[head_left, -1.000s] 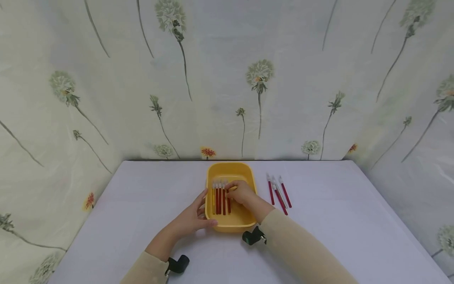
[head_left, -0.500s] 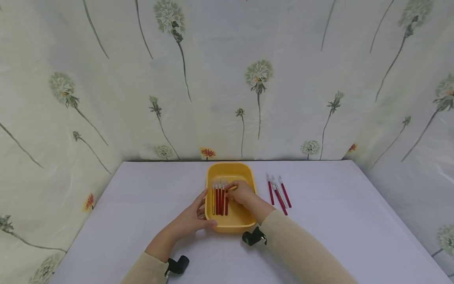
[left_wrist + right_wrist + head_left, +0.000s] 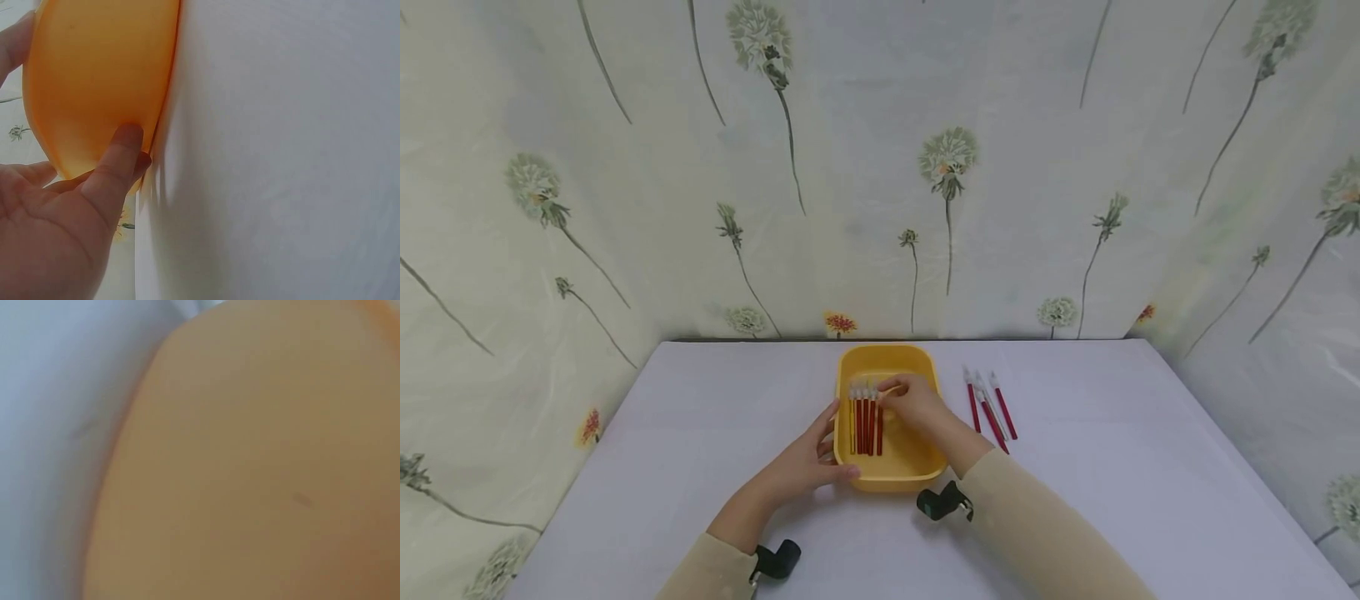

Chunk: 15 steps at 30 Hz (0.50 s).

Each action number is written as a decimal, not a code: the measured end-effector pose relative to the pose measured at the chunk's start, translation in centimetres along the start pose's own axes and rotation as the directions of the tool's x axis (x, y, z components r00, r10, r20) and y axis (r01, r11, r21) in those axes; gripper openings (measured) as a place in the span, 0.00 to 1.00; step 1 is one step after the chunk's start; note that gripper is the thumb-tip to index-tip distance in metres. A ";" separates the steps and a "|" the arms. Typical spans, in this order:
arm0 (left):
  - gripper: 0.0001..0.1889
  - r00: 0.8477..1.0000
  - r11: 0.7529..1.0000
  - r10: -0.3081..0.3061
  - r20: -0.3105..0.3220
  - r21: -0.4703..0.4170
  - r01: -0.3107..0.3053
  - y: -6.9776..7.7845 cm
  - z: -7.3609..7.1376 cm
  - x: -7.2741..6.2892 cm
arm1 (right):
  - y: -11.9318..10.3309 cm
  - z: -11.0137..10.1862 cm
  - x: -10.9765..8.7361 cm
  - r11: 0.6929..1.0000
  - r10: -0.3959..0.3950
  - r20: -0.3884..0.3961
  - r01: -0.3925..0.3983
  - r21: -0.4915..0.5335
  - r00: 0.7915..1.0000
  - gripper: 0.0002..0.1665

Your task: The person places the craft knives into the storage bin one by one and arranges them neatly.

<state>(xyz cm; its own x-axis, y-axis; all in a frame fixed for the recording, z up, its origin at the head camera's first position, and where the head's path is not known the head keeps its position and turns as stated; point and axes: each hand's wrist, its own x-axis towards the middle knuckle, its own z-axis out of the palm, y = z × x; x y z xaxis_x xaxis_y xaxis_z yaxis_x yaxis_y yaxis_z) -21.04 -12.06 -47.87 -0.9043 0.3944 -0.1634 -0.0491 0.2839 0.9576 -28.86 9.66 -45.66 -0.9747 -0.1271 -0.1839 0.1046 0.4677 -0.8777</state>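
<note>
A yellow tray (image 3: 887,482) stands on the table in the head view. My left hand (image 3: 805,461) holds its near left corner, fingers along the side wall and thumb at the front rim; the left wrist view shows these fingers against the tray's wall (image 3: 100,75). Inside, several slim pen-like sticks with pale, clear-looking ends lie side by side: a yellow one (image 3: 852,427) leftmost, then red ones (image 3: 866,427). My right hand (image 3: 917,408) reaches in over the right rim, thumb and fingertips pinching the upper end of the rightmost red stick (image 3: 880,433), whose pale end they hide.
Several more sticks lie loosely on the white table (image 3: 1075,467) right of the tray, mostly red (image 3: 1003,412), one silvery (image 3: 1000,414). A flower-printed backdrop (image 3: 865,167) rises behind the table's far edge. The blurred right wrist view is mostly yellow tray (image 3: 237,437).
The rightmost red stick has moved left against the row and straightened. My right hand has since shifted slightly up and right. My left hand has stayed at the tray's corner.
</note>
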 end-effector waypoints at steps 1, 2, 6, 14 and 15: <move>0.59 1.000 1.000 0.000 0.000 0.002 0.000 0.0 0.0 0.0 | -0.2 -0.2 -0.1 1.000 -0.001 -0.001 0.001 -0.010 1.000 0.12; 0.59 1.000 1.000 0.000 -0.001 0.001 0.000 0.1 0.0 0.0 | -0.3 -0.4 -0.2 1.000 -0.001 -0.001 0.001 -0.021 1.000 0.12; 0.59 1.000 1.000 -0.009 -0.003 0.004 0.009 0.1 0.0 0.0 | -1.1 -1.4 -0.8 1.000 -0.014 0.000 0.014 -0.025 1.000 0.13; 0.59 1.000 1.000 -0.005 -0.006 0.016 0.005 0.0 0.0 0.0 | -2.0 -3.6 -2.1 0.998 -0.045 0.006 0.045 -0.034 0.999 0.14; 0.59 1.000 1.000 -0.009 -0.009 0.014 0.009 0.1 0.0 0.0 | -2.0 -3.8 -2.2 0.998 -0.049 0.004 0.049 -0.035 0.999 0.14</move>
<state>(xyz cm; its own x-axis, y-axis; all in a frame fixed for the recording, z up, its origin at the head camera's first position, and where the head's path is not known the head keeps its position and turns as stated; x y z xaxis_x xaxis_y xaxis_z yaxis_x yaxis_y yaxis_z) -21.03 -12.01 -47.79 -0.9075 0.3843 -0.1694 -0.0512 0.2993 0.9528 -27.65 12.36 -41.82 -0.9778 -0.1535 -0.1427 0.0497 0.4915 -0.8694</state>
